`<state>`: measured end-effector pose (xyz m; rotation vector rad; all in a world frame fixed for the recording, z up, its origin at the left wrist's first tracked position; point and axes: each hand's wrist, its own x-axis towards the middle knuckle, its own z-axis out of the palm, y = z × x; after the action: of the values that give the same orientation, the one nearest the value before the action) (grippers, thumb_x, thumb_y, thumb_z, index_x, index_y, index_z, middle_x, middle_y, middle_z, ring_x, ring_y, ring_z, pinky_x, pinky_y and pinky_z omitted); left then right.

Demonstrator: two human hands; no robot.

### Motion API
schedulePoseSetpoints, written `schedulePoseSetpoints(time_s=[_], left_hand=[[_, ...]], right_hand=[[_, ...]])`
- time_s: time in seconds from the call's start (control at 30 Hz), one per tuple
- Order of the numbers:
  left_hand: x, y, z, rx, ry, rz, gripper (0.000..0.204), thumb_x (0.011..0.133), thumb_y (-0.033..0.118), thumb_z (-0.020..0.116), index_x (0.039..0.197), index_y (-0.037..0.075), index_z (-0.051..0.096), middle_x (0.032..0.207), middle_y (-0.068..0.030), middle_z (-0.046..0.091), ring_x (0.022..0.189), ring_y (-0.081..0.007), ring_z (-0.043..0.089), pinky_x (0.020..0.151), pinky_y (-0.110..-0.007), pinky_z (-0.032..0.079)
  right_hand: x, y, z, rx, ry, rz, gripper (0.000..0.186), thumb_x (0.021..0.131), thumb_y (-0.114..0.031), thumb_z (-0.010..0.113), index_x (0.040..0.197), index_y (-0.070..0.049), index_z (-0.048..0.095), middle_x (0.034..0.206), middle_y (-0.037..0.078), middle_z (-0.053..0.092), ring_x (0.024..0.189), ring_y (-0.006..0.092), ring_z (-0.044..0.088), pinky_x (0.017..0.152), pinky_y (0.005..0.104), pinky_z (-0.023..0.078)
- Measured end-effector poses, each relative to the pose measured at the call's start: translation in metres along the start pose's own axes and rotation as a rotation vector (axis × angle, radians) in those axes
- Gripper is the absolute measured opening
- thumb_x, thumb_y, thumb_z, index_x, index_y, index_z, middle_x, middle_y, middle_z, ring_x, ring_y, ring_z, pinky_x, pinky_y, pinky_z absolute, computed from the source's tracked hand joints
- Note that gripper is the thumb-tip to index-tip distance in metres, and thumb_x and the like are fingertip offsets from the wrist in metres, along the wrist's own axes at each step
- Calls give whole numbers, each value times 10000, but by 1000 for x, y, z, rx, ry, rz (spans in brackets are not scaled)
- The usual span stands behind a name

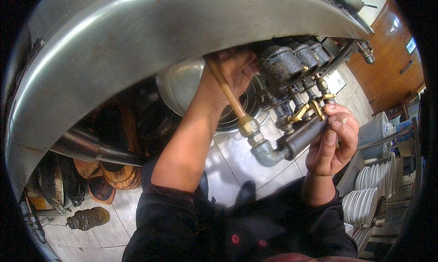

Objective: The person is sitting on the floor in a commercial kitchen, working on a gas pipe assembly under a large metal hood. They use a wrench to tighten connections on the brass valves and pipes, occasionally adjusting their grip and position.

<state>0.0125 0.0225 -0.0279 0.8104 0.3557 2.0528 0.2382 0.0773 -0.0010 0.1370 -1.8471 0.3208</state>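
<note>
Left to right: metal bowl (175,85) at 10–11 o'clock, behind left forearm. Left hand (233,65) at 12, up under the steel panel (182,27), behind the tan pipe (228,89); fingers partly hidden, can't tell if spread or pinching. Tan pipe meets grey elbow (268,155) at 4. Dark pipe (306,136) at 3, brass levers (299,112) above. Right hand (334,136) at 3, fingers curled at dark pipe's right end, probably steadying it; pinch unclear. No readable markings on pipework.

No lettering, labels, brands, numbers or signs readable on any visible surface.
</note>
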Motion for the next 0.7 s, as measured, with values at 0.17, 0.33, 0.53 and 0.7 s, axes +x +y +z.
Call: schedulePoseSetpoints(time_s=[0.17,0.33,0.53,0.7], left_hand=[[1,1,0,-12,-79,23,258,839,41,618,1089,43,551,1062,-80,594,974,-205,588,803,-324,492],[3,-3,-5,-19,-34,30,264,852,50,616,1107,48,547,1075,-83,601,988,-212,595,808,-322,498],[0,-2,-6,-17,-83,30,273,836,70,641,1094,57,554,1046,-76,600,938,-191,591,798,-311,495],[1,-2,-2,22,-75,71,256,827,64,642,1071,60,566,1025,-73,603,927,-187,590,789,-314,494]], right_hand=[[-1,1,1,-1,9,-1,138,874,-74,506,997,-11,510,930,148,510,913,294,568,860,444,456],[0,0,1,2,15,-3,141,878,-85,509,998,-13,509,921,144,506,912,292,569,860,445,456],[-1,0,1,-7,22,8,138,876,-92,512,988,-12,511,919,141,505,911,293,570,860,448,455],[-2,1,1,-9,23,6,134,873,-91,511,980,-12,513,919,140,506,910,294,573,855,448,458]])
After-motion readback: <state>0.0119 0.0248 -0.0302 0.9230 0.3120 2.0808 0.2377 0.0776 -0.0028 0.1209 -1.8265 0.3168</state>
